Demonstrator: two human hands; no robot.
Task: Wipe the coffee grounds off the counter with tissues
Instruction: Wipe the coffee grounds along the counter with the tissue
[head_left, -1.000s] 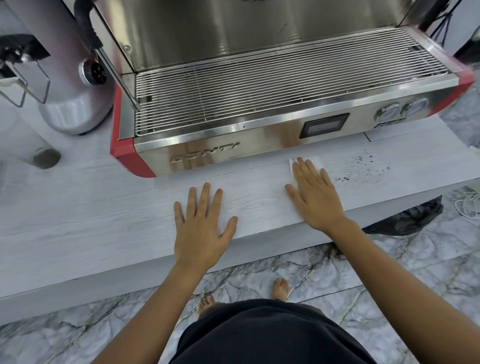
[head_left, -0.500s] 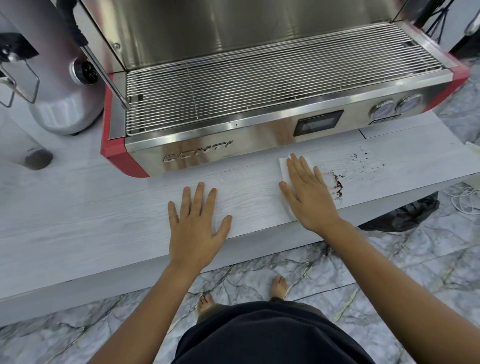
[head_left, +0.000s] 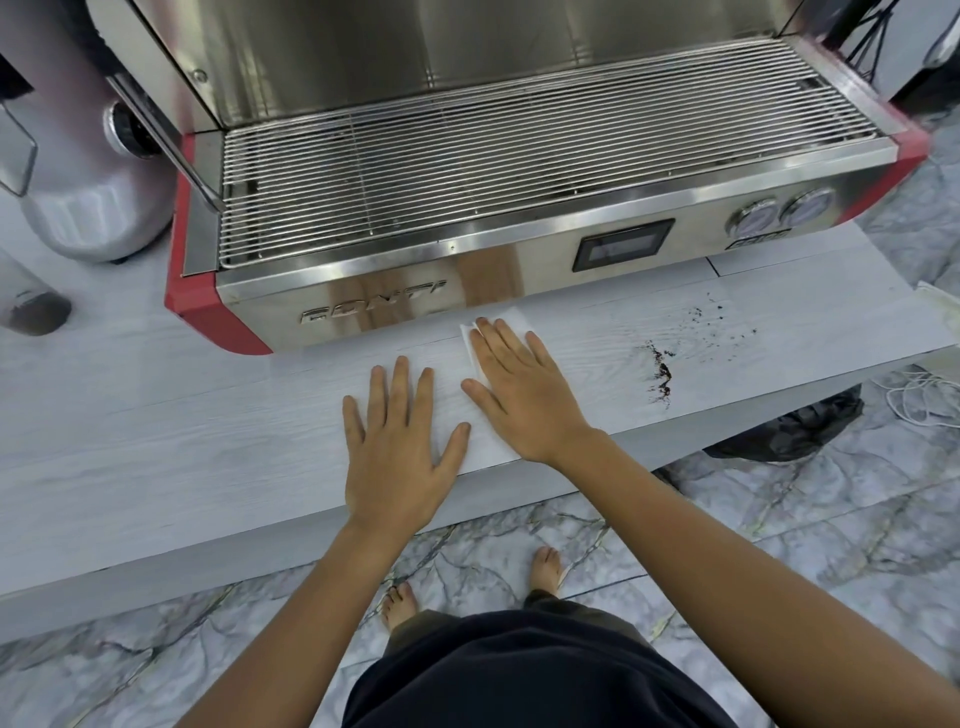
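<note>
Nearest the camera, the left hand (head_left: 400, 441) is laid flat on the pale wood-grain counter (head_left: 156, 457), fingers straight and spread, with nothing held. Just beside it, the right hand (head_left: 524, 395) is pressed palm-down, fingers straight, on a white tissue (head_left: 485, 441), which is spread between the counter's front edge and the base of the espresso machine (head_left: 467, 218). To the right, well apart from the tissue, a dark ridge of coffee grounds (head_left: 661, 375) is seen, with loose specks scattered beyond it towards the far right of the counter. The wiping step is judged to be under way and unfinished. For the next move, the tissue would need to be carried rightward past the ridge and specks, pressed flat, so that the grounds are gathered rather than smeared.
</note>
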